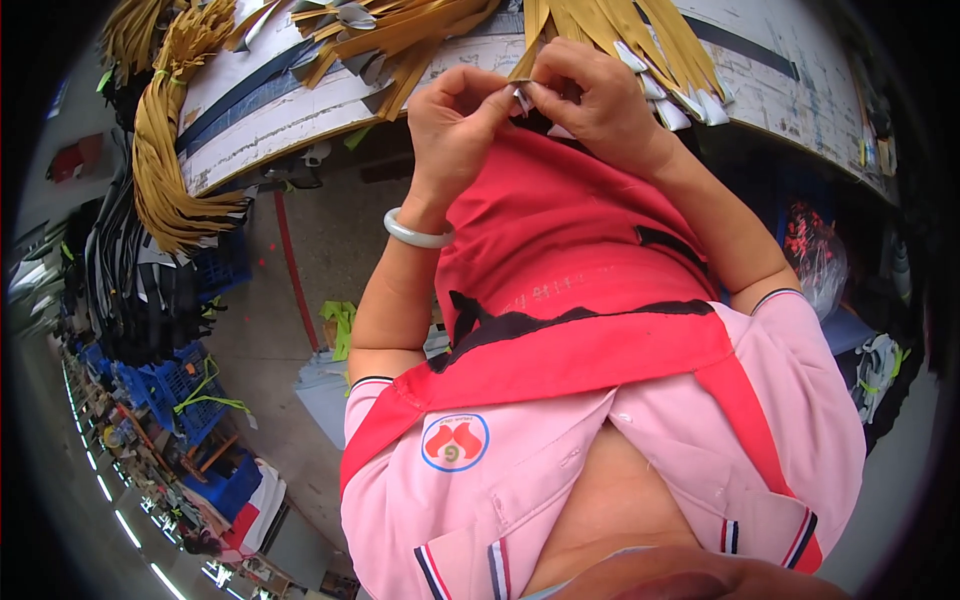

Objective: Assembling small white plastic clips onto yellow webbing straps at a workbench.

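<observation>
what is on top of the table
Tan strips, some with pale ends, lie in bundles on the table. The part of the table beneath them is covered and can't be seen.

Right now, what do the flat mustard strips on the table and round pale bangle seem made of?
Flat mustard strips: probably fabric, matte; they drape without shine. Round pale bangle: possibly stone or glass, polished; smooth, rigid-looking ring with a highlight.

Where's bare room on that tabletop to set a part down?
Two patches of the tabletop look bare: right of the fanned mustard strips, and front left, between the hanging bundle and the left hand. The middle is crowded: the strip pile lies there, and both left and right hand pinch a small piece by the front edge.
</observation>
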`<move>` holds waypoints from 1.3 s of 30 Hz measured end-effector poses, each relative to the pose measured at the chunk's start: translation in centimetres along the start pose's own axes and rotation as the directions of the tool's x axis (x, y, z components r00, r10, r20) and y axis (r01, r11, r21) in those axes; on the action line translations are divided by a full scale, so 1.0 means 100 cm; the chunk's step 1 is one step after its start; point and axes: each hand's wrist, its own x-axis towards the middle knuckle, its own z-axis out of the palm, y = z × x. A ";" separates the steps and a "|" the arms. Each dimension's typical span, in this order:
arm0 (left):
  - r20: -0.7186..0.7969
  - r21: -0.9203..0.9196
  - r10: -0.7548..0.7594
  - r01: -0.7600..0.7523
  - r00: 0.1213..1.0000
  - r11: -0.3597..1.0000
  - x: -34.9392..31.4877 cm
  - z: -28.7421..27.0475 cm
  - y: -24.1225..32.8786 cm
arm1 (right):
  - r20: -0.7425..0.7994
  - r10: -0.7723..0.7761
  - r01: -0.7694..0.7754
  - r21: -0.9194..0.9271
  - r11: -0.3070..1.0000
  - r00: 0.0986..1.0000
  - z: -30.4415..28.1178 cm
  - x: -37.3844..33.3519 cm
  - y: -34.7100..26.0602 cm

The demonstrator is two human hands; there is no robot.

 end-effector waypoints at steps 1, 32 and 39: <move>-0.056 0.230 0.172 -0.155 0.983 0.961 -0.003 0.006 -0.010 | -0.126 -0.106 0.090 -0.129 0.988 0.986 0.009 0.002 0.005; -0.679 0.326 0.372 -0.194 0.633 0.925 0.002 -0.133 0.031 | -0.271 0.428 -0.293 0.423 0.858 0.862 -0.070 -0.025 0.075; -0.020 0.460 0.096 -0.076 0.995 0.885 -0.012 -0.042 -0.038 | -0.113 0.301 -0.314 -0.116 0.942 0.947 -0.058 -0.034 0.048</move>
